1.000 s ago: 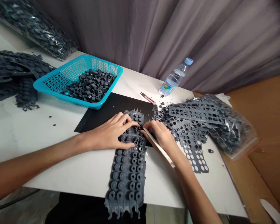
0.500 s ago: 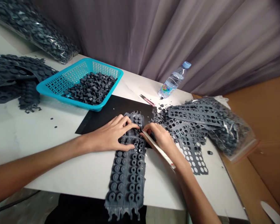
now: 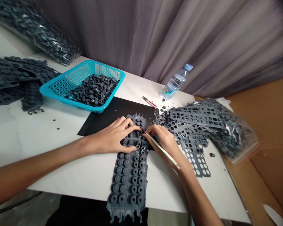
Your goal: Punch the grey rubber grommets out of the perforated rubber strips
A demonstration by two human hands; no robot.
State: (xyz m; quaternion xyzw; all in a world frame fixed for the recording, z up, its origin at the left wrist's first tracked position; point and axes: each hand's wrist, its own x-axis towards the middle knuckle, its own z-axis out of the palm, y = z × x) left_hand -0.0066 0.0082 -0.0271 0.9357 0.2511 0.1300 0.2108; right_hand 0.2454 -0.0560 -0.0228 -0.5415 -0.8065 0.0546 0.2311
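Observation:
A long grey rubber sheet (image 3: 129,175) studded with moulded rings lies across a black mat (image 3: 108,114) and hangs over the table's near edge. My left hand (image 3: 115,135) rests on the sheet's upper part, fingers curled and pressing it down. My right hand (image 3: 163,139) is closed round a thin flat tool (image 3: 162,150), its tip touching a ring on the sheet just right of my left fingertips.
A turquoise basket (image 3: 61,80) holds several loose grey rings. Punched-out sheets (image 3: 193,128) and a plastic bag of scrap (image 3: 235,138) lie to the right. A water bottle (image 3: 175,82), small pink snips (image 3: 149,101), stacked sheets (image 3: 11,78) at left, a curtain behind.
Both hands stay on the sheet in nearly the same place; only the view has shifted slightly.

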